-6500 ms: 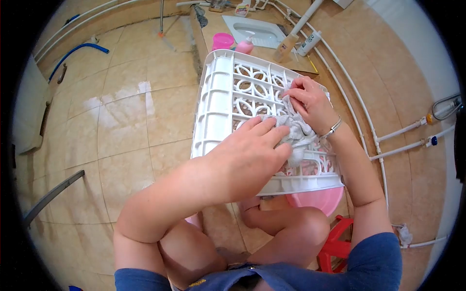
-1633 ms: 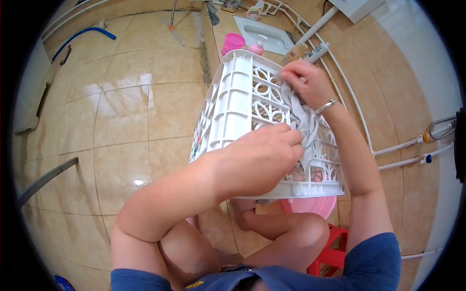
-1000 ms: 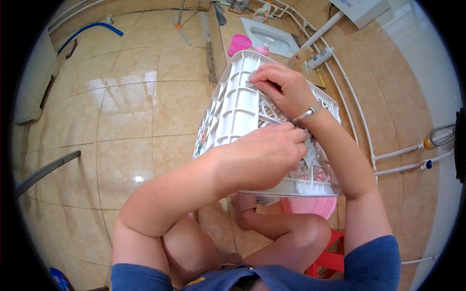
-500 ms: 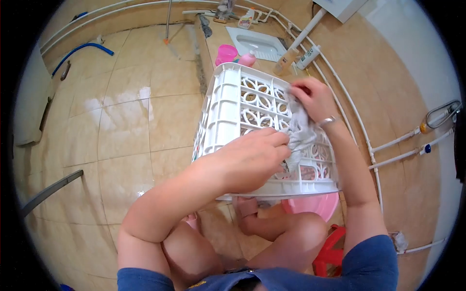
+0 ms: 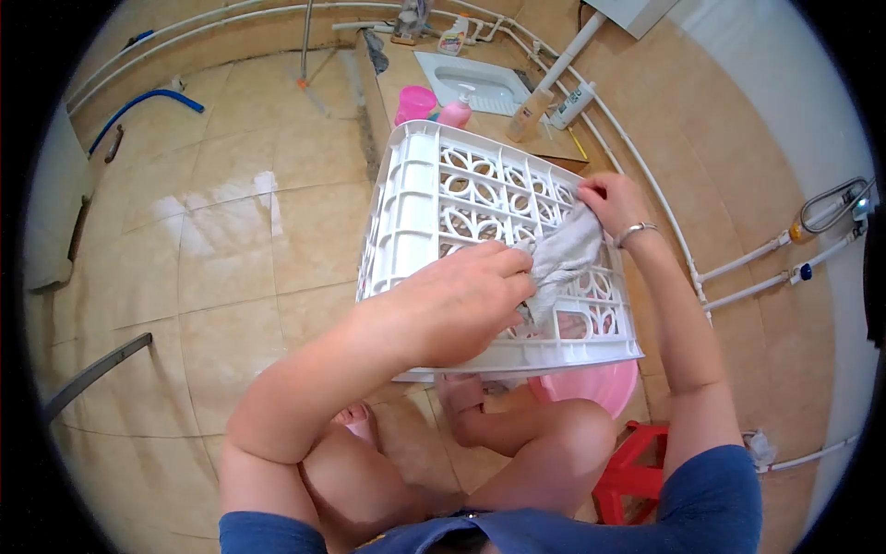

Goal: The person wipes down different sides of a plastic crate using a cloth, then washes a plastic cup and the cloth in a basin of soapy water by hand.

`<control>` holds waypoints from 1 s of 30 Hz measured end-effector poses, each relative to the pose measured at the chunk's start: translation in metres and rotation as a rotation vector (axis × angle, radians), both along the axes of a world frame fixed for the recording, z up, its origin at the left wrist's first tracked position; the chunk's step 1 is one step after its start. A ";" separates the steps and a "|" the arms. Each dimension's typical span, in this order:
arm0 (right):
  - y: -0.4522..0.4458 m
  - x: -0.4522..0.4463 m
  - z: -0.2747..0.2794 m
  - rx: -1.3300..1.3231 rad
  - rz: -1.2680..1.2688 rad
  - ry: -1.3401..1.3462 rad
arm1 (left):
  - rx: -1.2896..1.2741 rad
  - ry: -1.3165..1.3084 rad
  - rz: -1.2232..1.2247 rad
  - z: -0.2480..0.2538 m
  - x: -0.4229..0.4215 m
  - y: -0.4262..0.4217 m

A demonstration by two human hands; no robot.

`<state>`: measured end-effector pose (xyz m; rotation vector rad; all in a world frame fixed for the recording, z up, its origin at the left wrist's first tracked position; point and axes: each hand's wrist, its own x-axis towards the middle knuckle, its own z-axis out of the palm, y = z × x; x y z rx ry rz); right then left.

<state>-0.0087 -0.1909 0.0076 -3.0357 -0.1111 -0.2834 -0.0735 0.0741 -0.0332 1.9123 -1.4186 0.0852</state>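
Note:
A white plastic basket (image 5: 413, 208) with a cut-out leaf pattern lies on its side above my knees. Across its openwork face stretches a damp-looking grey-white cloth (image 5: 565, 251). My left hand (image 5: 475, 300) grips the cloth's near end, fingers closed and pointing right. At the far end, my right hand (image 5: 616, 205) pinches a corner of the cloth near the basket's right edge. Between the two hands the cloth is drawn fairly taut. The left hand's fingertips are partly hidden.
Below the basket sits a pink basin (image 5: 600, 388), beside a red stool (image 5: 632, 471). Behind stand a pink pump bottle (image 5: 455, 113), a pink cup (image 5: 415, 103) and a squat toilet (image 5: 475, 83). White pipes (image 5: 678, 249) run along the right wall.
My right hand has moved slightly right and down, pulling the cloth straighter from its bunched shape. The basket appears shifted slightly left in view.

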 end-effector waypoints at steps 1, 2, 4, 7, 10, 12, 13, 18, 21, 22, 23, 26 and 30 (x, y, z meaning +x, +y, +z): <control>0.003 0.002 -0.003 0.145 0.093 -0.132 | 0.007 -0.010 0.011 -0.001 -0.001 0.000; 0.011 0.009 -0.006 0.160 0.213 -0.259 | 0.013 -0.009 0.009 0.000 -0.001 0.000; 0.031 0.028 -0.016 0.254 0.326 -0.294 | 0.005 0.025 0.002 0.003 -0.001 0.002; 0.031 0.046 -0.033 0.152 0.564 -0.390 | -0.010 0.010 0.003 0.001 0.000 0.002; 0.028 0.043 -0.034 -0.076 0.584 -0.358 | -0.024 0.008 0.002 0.000 -0.001 0.002; 0.028 0.035 -0.027 -0.110 0.473 -0.268 | -0.035 0.009 -0.001 0.000 0.000 0.002; 0.030 0.034 -0.025 -0.090 0.462 -0.196 | -0.042 0.003 -0.002 0.000 0.000 0.001; 0.032 0.013 -0.021 0.053 0.407 -0.121 | -0.040 0.008 -0.019 0.003 0.001 0.003; 0.038 0.021 -0.020 0.090 0.256 -0.159 | -0.023 0.012 -0.020 0.008 -0.001 0.002; 0.045 0.025 -0.019 0.187 0.255 -0.200 | -0.022 0.022 -0.008 0.009 -0.002 0.002; 0.051 0.031 -0.023 0.195 0.251 -0.210 | -0.013 0.014 -0.012 0.010 -0.003 0.002; 0.062 0.041 -0.029 0.004 0.403 -0.174 | 0.010 0.006 0.022 0.014 -0.003 0.001; 0.059 0.031 -0.015 -0.170 0.216 -0.062 | 0.032 0.028 0.026 0.016 -0.007 0.000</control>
